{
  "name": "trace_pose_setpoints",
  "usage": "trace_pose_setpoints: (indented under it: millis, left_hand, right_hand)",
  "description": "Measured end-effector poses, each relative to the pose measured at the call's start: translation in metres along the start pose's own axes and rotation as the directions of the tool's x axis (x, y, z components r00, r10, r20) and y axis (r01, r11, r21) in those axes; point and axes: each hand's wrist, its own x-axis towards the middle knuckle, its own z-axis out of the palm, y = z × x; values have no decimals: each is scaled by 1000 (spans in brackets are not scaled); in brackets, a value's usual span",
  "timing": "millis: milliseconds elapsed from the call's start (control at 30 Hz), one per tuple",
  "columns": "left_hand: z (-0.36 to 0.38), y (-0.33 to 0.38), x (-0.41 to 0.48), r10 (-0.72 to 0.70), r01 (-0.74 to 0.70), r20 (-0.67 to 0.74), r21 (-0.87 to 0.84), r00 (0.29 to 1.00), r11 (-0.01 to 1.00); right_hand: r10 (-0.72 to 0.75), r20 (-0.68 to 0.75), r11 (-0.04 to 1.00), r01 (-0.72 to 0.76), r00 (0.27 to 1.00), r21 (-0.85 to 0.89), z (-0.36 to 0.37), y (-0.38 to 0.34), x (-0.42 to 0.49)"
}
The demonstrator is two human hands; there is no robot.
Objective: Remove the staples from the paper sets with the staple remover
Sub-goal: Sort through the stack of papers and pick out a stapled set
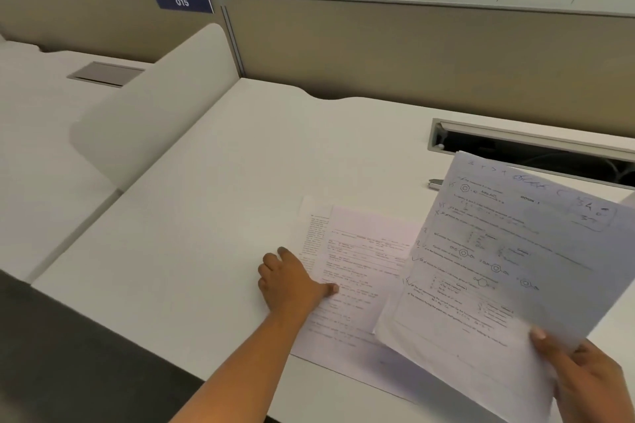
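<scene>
Apparently nothing is unstapled yet: the right hand (584,376) pinches a lifted white handwritten paper set (508,251) at four o'clock; the left hand (292,282), fingers (286,255) spread, presses white printed sheets (364,251) on the pale surface (206,216). A small metal tool (434,183), perhaps the remover, lies untouched at two o'clock.

right hand (584,385) holds a paper set (508,261), left hand (292,282) rests on flat sheets (360,261)

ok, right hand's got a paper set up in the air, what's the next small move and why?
Probably lower the held paper set onto the desk. The right hand pinches its near corner in mid-air, the left hand rests flat at the edge of the other sheets, and neither holds a tool. A small metal object, possibly the staple remover, peeks out behind the lifted set.
</scene>
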Motion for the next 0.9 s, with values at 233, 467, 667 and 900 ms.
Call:
trace_pose_setpoints:
  millis: [233, 467, 667, 900]
  left_hand:
    - [-6, -3, 12, -52, 55, 29, -94, 998, 994]
    - [-16, -7, 23, -20, 43, 71, -350, 997, 936]
    - [-10, -19, 25, 38, -19, 29, -487, 999, 873]
    - [-21, -25, 20, 87, 34, 124, -742, 988, 670]
  right_hand:
    - [-20, -19, 1000, 20, 1000, -22, 7, -6, -5]
    - [-14, -35, 999, 12, 999, -48, 0, 0, -5]
    - [-31, -73, 996, 25, 997, -82, -5, -2, 1]
    - [41, -125, 998, -35, 991, 50, -14, 2, 0]
